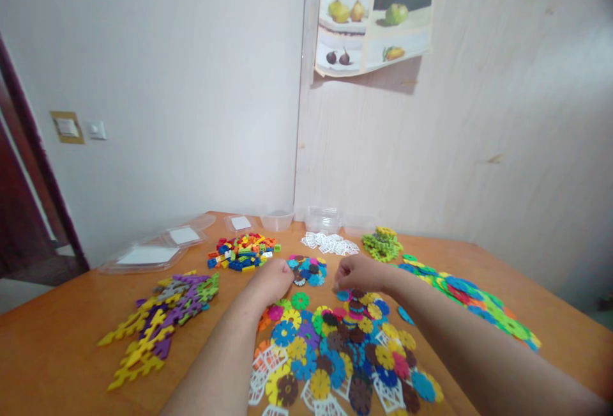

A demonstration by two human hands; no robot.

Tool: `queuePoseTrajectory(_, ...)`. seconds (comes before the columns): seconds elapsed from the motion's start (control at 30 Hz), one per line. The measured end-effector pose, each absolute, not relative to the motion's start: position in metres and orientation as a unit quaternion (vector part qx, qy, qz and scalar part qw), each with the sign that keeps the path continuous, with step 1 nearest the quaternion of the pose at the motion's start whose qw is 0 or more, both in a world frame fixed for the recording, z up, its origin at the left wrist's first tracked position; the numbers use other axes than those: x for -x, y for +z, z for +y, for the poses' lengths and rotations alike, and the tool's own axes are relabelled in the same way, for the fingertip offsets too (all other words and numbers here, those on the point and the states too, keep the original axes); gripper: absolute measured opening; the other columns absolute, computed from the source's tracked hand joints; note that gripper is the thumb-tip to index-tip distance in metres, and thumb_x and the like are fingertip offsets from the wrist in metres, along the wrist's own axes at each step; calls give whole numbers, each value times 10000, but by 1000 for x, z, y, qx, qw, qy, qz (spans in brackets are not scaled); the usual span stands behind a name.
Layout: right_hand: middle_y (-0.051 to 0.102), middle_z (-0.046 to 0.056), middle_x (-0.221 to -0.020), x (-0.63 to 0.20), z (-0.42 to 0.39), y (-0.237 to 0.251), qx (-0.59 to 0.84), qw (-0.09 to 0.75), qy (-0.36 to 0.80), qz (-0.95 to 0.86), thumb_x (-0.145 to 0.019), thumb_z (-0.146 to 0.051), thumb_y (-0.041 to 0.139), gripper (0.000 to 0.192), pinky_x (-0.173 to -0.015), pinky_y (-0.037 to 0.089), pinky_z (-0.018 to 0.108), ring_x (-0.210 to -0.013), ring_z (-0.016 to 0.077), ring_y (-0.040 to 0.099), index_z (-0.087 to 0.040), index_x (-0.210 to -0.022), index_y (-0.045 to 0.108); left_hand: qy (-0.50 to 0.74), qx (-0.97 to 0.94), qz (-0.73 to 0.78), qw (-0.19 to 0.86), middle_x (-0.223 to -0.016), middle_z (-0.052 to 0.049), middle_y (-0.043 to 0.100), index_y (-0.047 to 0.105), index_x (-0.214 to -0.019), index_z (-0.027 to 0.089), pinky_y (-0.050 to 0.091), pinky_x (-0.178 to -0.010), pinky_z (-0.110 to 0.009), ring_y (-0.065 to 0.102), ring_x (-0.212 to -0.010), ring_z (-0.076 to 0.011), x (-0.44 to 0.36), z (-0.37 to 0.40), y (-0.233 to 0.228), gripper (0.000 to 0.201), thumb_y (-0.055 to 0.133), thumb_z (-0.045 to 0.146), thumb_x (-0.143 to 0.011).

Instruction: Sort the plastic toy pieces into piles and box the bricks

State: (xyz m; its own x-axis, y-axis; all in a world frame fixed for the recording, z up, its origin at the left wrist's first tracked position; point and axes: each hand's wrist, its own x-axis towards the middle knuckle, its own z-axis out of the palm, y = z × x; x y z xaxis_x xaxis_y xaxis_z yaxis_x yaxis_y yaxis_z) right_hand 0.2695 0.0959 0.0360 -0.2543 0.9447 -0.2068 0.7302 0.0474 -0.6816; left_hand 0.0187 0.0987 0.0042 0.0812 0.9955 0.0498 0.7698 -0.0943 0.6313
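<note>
My left hand (272,280) and my right hand (357,273) reach out over the wooden table (71,339), one on each side of a small cluster of blue and brown snowflake discs (306,270). Both hands have curled fingers; whether either pinches a disc is hidden. A large spread of mixed coloured discs and white lattice pieces (335,352) lies under my forearms.
Yellow and purple jagged pieces (160,317) lie left. Small bricks (242,251), white squares (330,243), green discs (382,243) and a band of blue-green discs (472,301) lie beyond. Clear tubs (323,218) and lids (148,256) stand along the wall.
</note>
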Motion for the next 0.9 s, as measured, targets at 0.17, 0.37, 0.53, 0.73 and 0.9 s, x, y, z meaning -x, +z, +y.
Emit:
queuePoseTrajectory(0.17, 610, -32, -585, -276, 88, 36, 602, 89, 252, -753, -564, -283, 843, 251, -486, 346, 197, -571, 120, 539, -198, -658, 627, 241, -703, 631, 224, -538, 28, 510, 518, -575, 188, 262, -497, -236, 467, -532, -120, -18, 99, 5, 192, 548, 185, -765)
queuePoseTrajectory(0.37, 544, -56, -526, -259, 88, 36, 608, 132, 308, -720, -700, -219, 730, 151, -446, 349, 188, -460, 84, 473, -194, -684, 583, 242, -704, 626, 232, -528, 33, 477, 495, -561, 191, 245, -485, -239, 440, -511, -112, -17, 99, 4, 203, 539, 206, -759)
queuePoseTrajectory(0.53, 496, -68, -468, -238, 92, 41, 625, 159, 335, -686, -752, -187, 630, 88, -377, 303, 196, -346, 63, 365, -198, -687, 570, 240, -705, 629, 223, -522, 28, 495, 530, -569, 186, 247, -480, -243, 452, -507, -116, -19, 97, 6, 200, 540, 218, -766)
queuePoseTrajectory(0.73, 513, -36, -395, -233, 97, 38, 628, 130, 358, -678, -655, -180, 685, 159, -358, 291, 211, -329, 85, 369, -189, -538, 578, 242, -700, 633, 224, -531, 33, 501, 553, -611, 189, 241, -475, -237, 456, -508, -117, -20, 92, 12, 150, 556, 220, -758)
queuePoseTrajectory(0.9, 512, -37, -394, -239, 101, 40, 613, 181, 380, -669, -638, -115, 679, 197, -357, 286, 195, -356, 78, 394, -172, -484, 570, 242, -700, 630, 231, -513, 30, 483, 522, -580, 195, 231, -463, -240, 433, -486, -114, -20, 92, 11, 181, 537, 217, -759)
